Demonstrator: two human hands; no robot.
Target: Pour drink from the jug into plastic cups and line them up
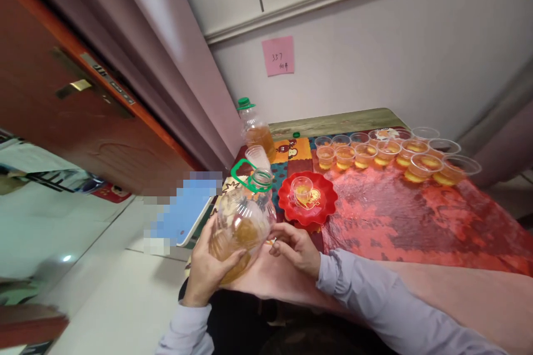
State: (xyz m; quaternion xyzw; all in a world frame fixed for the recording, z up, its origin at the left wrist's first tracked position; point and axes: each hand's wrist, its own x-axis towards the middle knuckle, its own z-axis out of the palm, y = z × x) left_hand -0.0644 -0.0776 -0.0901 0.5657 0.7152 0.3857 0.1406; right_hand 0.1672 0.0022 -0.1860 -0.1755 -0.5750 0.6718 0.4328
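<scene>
The large clear bottle [245, 233] stands out at the near left corner of the counter [375, 227], amber liquid in its lower part. The left hand [208, 269] is wrapped about its left side, thumb stretched across the near face and fingers round the outside, a wide hold that suits so broad a body and probably keeps it steady close to the edge. The green handle [240, 173] at its neck is free, and the mouth is uncovered; a green cap [296, 135] lies farther off, near the wall.

The right forearm comes in low from the near right, its sleeve [353, 277] crossing the counter's near edge. The right hand [296, 247] is bent inward at the bottle's right side, fingers half curled; from here I cannot fairly tell whether they touch the bottle or pinch something small.

Just beyond, the red dish [330, 212] carries one cup [302, 191] with some liquid in it, set within easy reach of both hands. Empty-looking stacked cups [258, 160] stand behind the bottle, presumably handy there, and a second bottle [260, 136], capped, is at the far left. The filled cups [366, 152] sit in close rows at the far right, likely grouped to leave the near cloth free.
</scene>
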